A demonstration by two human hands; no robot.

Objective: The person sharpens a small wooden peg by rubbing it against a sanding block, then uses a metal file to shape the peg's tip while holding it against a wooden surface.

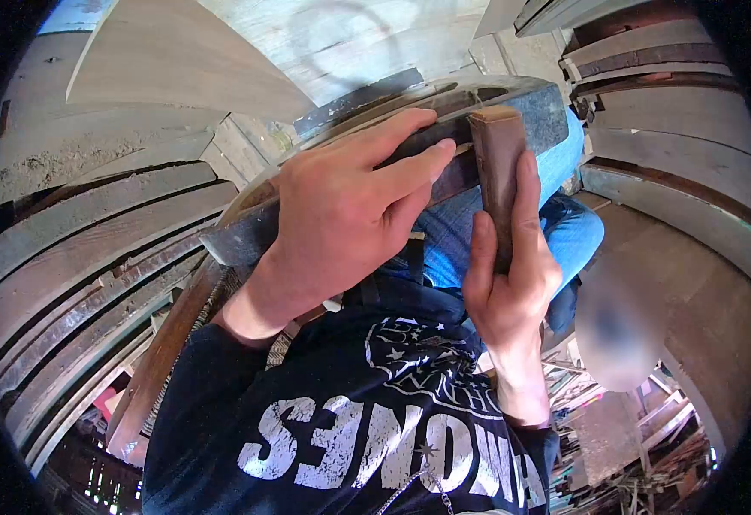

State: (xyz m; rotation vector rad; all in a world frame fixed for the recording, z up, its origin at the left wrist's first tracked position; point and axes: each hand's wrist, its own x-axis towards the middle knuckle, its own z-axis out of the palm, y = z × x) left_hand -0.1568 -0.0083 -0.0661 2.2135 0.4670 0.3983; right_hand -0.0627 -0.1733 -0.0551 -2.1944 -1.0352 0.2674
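Note:
A long, dark-edged wooden piece (545,113) lies across my lap, bowed in this wide view, with brown wood along its upper face. My left hand (349,193) is laid over its middle, fingers bent across it and the palm hidden. In my right hand (517,279) is a brown, straight-sided block (500,159) with a tan top end, held upright between thumb and fingers. The block stands in front of the right part of the wooden piece and overlaps it in this view.
Stacked boards (92,249) line the left, and more planks (658,120) the right. A pale panel (178,60) lies ahead. My jeans-clad leg (577,227) is beneath the piece. A blurred patch (620,335) and scattered wood scraps (675,429) are at lower right.

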